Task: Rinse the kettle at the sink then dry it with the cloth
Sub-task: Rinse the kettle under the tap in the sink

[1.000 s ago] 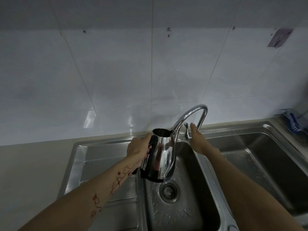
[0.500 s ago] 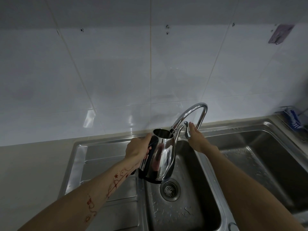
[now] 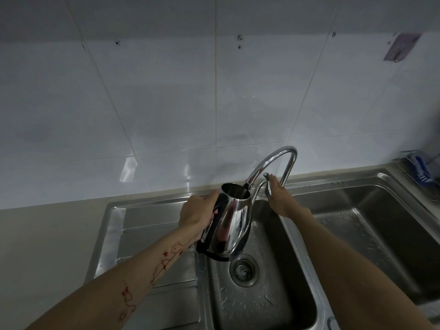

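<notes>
A shiny steel kettle [image 3: 232, 225] with a black handle and base hangs upright over the middle sink basin [image 3: 281, 296], its open mouth right under the faucet spout [image 3: 269, 163]. My left hand [image 3: 196, 213] grips the kettle's black handle. My right hand [image 3: 279, 198] rests on the faucet lever [image 3: 267, 184], fingers closed around it. I cannot make out any water stream. No cloth is in view.
A ribbed steel drainboard [image 3: 152, 236] lies left of the basin and a second basin [image 3: 371, 234] lies to the right. A wire rack holding a blue brush [image 3: 421, 169] sits at the far right. A tiled wall [image 3: 166, 103] rises behind the sink.
The faucet lever under my right hand has lifted slightly. The kettle has stayed under the spout, with only a small shift of the view.
</notes>
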### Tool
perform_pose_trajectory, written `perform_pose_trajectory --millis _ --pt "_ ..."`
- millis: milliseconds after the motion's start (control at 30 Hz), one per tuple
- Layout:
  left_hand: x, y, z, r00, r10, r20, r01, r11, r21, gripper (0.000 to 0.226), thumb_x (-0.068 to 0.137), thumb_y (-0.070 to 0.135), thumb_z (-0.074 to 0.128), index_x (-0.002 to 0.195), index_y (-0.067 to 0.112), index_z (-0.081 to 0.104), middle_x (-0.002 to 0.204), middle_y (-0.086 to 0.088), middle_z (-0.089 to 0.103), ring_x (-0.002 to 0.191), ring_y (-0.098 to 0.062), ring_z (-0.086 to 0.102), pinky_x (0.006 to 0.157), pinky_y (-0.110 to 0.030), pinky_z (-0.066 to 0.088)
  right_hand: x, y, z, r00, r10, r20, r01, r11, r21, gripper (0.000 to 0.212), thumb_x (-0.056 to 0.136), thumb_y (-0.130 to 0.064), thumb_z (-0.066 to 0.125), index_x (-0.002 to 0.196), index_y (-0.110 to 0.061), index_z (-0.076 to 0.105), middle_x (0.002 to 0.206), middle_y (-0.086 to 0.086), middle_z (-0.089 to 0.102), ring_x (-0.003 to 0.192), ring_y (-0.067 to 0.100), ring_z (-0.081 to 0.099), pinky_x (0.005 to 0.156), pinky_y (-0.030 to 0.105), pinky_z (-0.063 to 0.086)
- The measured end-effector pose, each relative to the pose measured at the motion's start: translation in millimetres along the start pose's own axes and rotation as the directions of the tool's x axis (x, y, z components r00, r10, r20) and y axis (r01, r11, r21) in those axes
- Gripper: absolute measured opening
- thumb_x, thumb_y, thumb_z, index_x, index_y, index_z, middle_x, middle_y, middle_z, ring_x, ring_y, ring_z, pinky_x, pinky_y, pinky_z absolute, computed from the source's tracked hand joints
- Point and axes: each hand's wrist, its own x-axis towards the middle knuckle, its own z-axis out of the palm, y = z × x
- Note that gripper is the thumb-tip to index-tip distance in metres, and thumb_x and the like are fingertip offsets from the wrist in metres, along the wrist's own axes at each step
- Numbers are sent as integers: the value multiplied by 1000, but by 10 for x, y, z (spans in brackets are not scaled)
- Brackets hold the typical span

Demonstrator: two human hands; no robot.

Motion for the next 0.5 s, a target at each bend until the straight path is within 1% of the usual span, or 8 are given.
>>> perform_pose_trajectory --millis 233,300,400,500 --pt "36 -48 8 1000 23 4 -23 1000 19 55 84 59 52 66 10 69 53 -1 61 47 -16 53 61 -32 49 15 47 20 1000 27 -15 -27 1000 -5 78 89 13 40 154 -5 0 162 19 5 150 34 4 120 41 10" --pt "54 -63 8 1000 24 -1 -24 999 33 59 84 60 51 67 8 70 53 -1 60 47 -16 54 61 -33 50 45 55 18 1000 18 -7 -18 1000 -11 78 89 14 40 153 -4 1 162 20 7 149 37 8 120 42 13" --pt "81 -84 6 1000 25 -8 -25 999 48 65 82 65 50 69 4 69 52 -1 60 49 -17 55 63 -34 52 137 94 35 1000 -8 -4 8 1000 -5 77 88 12 44 153 -7 7 160 22 16 147 41 18 118 48 22" --pt "103 -86 10 1000 23 -10 -22 998 61 67 80 68 49 67 7 69 51 0 61 49 -17 56 66 -37 56 204 98 54 1000 -7 1 7 1000 -18 75 91 8 44 154 -9 6 162 18 9 149 37 11 120 48 18"
